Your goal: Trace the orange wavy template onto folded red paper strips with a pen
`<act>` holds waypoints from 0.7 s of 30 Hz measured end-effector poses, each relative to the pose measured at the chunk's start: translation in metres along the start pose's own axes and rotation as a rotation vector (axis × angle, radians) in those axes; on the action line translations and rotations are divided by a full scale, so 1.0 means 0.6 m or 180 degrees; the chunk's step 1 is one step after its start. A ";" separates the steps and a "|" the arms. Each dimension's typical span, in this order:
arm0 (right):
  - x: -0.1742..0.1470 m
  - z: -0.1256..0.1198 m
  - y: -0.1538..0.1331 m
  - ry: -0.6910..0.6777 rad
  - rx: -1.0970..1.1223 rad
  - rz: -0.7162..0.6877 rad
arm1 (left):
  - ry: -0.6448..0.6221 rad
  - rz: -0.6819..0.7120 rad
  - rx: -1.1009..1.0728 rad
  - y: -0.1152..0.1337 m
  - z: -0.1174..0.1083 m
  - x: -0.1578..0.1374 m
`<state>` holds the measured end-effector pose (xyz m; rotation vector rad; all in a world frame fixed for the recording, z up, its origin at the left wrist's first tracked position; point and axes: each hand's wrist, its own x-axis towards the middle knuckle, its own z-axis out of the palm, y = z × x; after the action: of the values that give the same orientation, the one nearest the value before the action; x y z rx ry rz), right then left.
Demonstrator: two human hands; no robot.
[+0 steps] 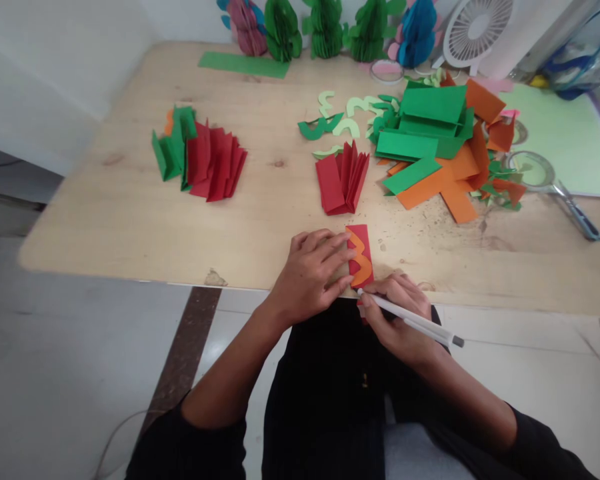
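A folded red paper strip [362, 238] lies at the near edge of the wooden table [130, 213], with an orange wavy template [361, 265] laid on it. My left hand [311, 275] presses flat on the template and strip, fingers spread over their left side. In my right hand [397, 312] I grip a white pen [410, 320], its tip touching the bottom edge of the orange template.
A fanned red paper stack [341, 179] stands just beyond the strip. Red and green folded stacks [200, 157] lie at left. A heap of green and orange sheets [440, 143] lies at right, with scissors [575, 213], a fan [473, 30] and honeycomb paper shapes [325, 27] behind.
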<state>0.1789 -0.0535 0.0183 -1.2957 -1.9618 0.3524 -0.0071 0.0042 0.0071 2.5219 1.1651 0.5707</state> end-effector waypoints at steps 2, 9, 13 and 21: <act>0.001 -0.001 -0.001 -0.0024 -0.0031 -0.0006 | -0.0005 0.0000 0.0005 0.000 0.000 0.000; 0.001 0.001 -0.001 -0.0040 -0.0059 0.0018 | -0.0017 -0.0030 -0.0020 0.002 -0.001 -0.001; -0.002 -0.005 0.003 0.0133 -0.0094 0.0124 | -0.0028 -0.0058 -0.0033 0.002 -0.001 0.000; 0.000 -0.022 0.006 0.0238 -0.0054 0.0183 | -0.0029 -0.0041 -0.0095 0.000 -0.001 0.000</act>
<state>0.1905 -0.0538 0.0251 -1.3591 -1.8717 0.3114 -0.0073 0.0040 0.0074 2.4877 1.1603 0.5683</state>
